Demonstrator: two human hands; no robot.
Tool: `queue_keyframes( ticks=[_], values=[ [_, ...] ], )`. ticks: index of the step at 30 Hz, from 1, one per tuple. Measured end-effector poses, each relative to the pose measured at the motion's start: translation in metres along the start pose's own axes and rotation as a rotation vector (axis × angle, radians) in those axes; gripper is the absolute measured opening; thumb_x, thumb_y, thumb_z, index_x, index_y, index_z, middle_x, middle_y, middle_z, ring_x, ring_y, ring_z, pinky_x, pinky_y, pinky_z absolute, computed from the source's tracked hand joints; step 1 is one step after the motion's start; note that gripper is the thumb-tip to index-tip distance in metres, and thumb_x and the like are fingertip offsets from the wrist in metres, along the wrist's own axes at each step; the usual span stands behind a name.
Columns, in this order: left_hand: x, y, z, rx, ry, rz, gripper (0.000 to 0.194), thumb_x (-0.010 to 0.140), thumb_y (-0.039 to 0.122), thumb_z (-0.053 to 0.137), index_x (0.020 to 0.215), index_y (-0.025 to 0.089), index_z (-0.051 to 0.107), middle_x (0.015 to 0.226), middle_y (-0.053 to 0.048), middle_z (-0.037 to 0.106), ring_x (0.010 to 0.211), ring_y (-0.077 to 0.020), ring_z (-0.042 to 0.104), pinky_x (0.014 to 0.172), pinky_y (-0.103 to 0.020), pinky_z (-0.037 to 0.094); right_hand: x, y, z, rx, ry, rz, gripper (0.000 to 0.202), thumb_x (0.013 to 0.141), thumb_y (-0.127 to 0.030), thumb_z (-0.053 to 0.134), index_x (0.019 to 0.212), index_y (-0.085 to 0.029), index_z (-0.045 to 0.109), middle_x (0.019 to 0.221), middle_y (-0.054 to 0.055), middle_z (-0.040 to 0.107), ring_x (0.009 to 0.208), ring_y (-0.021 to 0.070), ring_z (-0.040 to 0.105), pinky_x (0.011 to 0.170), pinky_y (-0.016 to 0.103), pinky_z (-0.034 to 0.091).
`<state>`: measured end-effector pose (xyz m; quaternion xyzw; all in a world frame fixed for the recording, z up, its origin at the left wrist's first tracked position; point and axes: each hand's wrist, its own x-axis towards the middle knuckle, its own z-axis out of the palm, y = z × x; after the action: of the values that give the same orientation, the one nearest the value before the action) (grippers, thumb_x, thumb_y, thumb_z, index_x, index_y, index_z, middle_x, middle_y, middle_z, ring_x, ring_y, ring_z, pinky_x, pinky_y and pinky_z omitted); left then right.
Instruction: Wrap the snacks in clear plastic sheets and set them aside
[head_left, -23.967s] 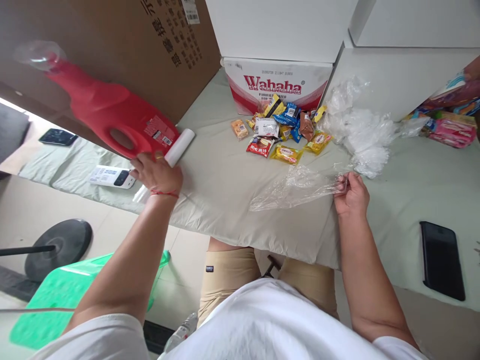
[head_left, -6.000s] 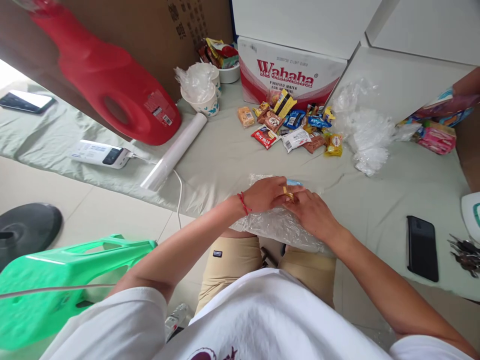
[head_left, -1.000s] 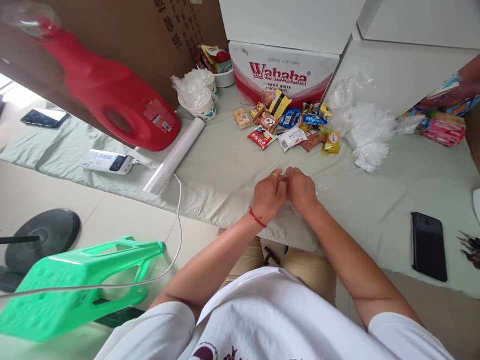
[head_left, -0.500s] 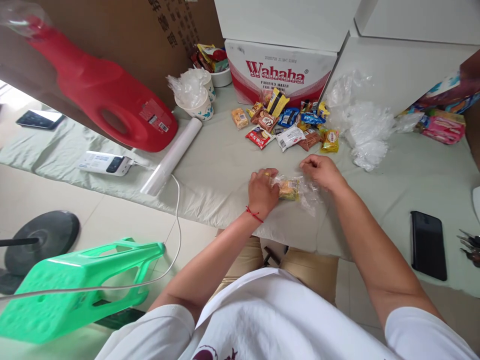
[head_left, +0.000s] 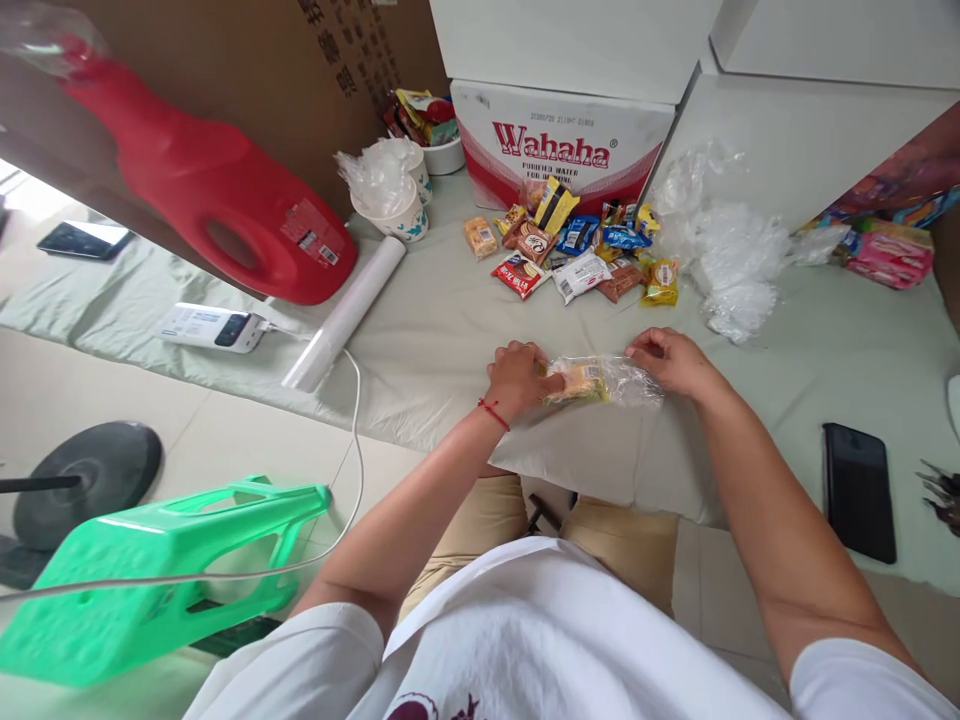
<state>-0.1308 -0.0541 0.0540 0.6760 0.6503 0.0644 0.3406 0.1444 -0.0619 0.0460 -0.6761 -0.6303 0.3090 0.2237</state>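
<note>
A clear plastic bag (head_left: 630,382) lies stretched near the table's front edge, with a yellow-orange wrapped snack (head_left: 583,380) inside its left part. My left hand (head_left: 517,380), with a red string at the wrist, is closed on the bag's left end, its thumb against the snack. The bag's right end is pinched between the thumb and fingers of my right hand (head_left: 667,362). Beyond my hands sits a pile of small wrapped snacks (head_left: 581,272), in front of the Wahaha box (head_left: 559,150).
Crumpled clear bags (head_left: 739,270) lie right of the pile. On the left are a plastic roll (head_left: 345,315), paper cups (head_left: 397,215), a red jug (head_left: 240,200) and a power bank (head_left: 210,327) with its cable. A black phone (head_left: 859,490) lies at the right.
My right hand has moved right and nearer to me and now grips the bag's end, which is drawn out straighter. My left hand has shifted slightly left.
</note>
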Motion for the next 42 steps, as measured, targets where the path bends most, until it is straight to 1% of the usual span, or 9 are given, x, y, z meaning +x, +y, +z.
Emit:
queue_keyframes(
  ticks=[4,10,14,19,24,30,33,36,42],
  values=[
    [-0.003,0.003,-0.004,-0.007,-0.04,0.012,0.038,0.076,0.041,0.077,0.106,0.021,0.065,0.116,-0.009,0.069,0.119,-0.0313,0.056,0.094,-0.038,0.042,-0.001,0.0,0.0,0.129,-0.137,-0.049,0.068,0.089,-0.069,0.057,0.14,-0.025,0.062,0.12,0.008,0.071,0.118,0.0256,0.061,0.1,0.038,0.048],
    [0.001,0.009,-0.01,0.013,-0.131,0.005,0.048,0.076,0.04,0.075,0.119,0.02,0.067,0.111,-0.009,0.074,0.11,-0.0311,0.063,0.088,-0.037,0.044,0.001,0.0,-0.001,0.049,-0.269,0.021,0.048,0.075,-0.066,0.07,0.085,-0.019,0.074,0.079,0.004,0.064,0.075,0.0198,0.057,0.068,0.031,0.046],
    [0.003,0.012,-0.01,0.096,-0.168,0.037,0.035,0.076,0.046,0.074,0.099,0.02,0.071,0.106,-0.01,0.072,0.108,-0.0321,0.062,0.082,-0.035,0.044,-0.002,-0.008,-0.001,0.115,-0.078,-0.07,0.034,0.078,-0.054,0.07,0.082,-0.021,0.071,0.094,0.005,0.065,0.079,0.0175,0.058,0.071,0.029,0.048],
    [-0.005,0.015,-0.002,0.114,-0.04,0.103,0.034,0.081,0.046,0.073,0.096,0.018,0.064,0.108,-0.013,0.068,0.103,-0.0302,0.062,0.08,-0.035,0.042,-0.024,-0.044,0.012,0.141,0.018,-0.026,0.026,0.089,-0.048,0.064,0.083,-0.023,0.058,0.064,-0.002,0.056,0.057,0.0141,0.049,0.058,0.026,0.039],
    [-0.013,0.019,0.006,-0.042,-0.029,0.106,0.022,0.091,0.042,0.063,0.086,0.022,0.054,0.085,-0.006,0.066,0.079,-0.0235,0.062,0.066,-0.033,0.036,-0.044,-0.08,0.058,-0.049,0.183,-0.281,0.013,0.095,-0.031,0.051,0.087,-0.023,0.058,0.084,0.005,0.064,0.075,0.019,0.057,0.069,0.029,0.043],
    [-0.034,0.022,0.016,-0.145,0.182,0.092,0.017,0.085,0.027,0.061,0.082,0.024,0.044,0.086,-0.006,0.062,0.079,-0.023,0.059,0.069,-0.034,0.039,-0.063,-0.073,0.107,0.149,0.297,-0.272,0.026,0.104,-0.031,0.038,0.108,-0.022,0.061,0.106,0.01,0.067,0.099,0.0238,0.064,0.091,0.039,0.051],
    [-0.05,0.024,0.022,-0.239,0.234,0.3,0.012,0.081,0.018,0.054,0.082,0.024,0.044,0.096,-0.008,0.06,0.089,-0.0233,0.058,0.079,-0.035,0.044,-0.076,-0.069,0.117,0.38,0.27,-0.155,0.036,0.107,-0.043,0.035,0.115,-0.023,0.063,0.112,0.01,0.07,0.105,0.0243,0.065,0.094,0.04,0.053],
    [-0.058,0.023,0.029,-0.364,0.119,0.43,0.01,0.08,0.017,0.047,0.077,0.024,0.041,0.088,-0.006,0.056,0.087,-0.0223,0.054,0.083,-0.035,0.044,-0.082,-0.069,0.119,0.544,0.156,-0.055,0.046,0.108,-0.052,0.029,0.113,-0.025,0.066,0.112,0.008,0.072,0.104,0.0241,0.067,0.092,0.038,0.053],
    [-0.041,0.002,0.042,-0.948,0.005,0.294,0.021,0.065,0.027,0.052,0.077,0.024,0.035,0.076,0.001,0.042,0.074,-0.017,0.042,0.072,-0.032,0.04,-0.071,-0.066,0.114,0.59,0.103,0.037,0.048,0.095,-0.058,0.056,0.132,-0.028,0.062,0.123,0.005,0.071,0.111,0.0238,0.064,0.099,0.038,0.051]
  ],
)
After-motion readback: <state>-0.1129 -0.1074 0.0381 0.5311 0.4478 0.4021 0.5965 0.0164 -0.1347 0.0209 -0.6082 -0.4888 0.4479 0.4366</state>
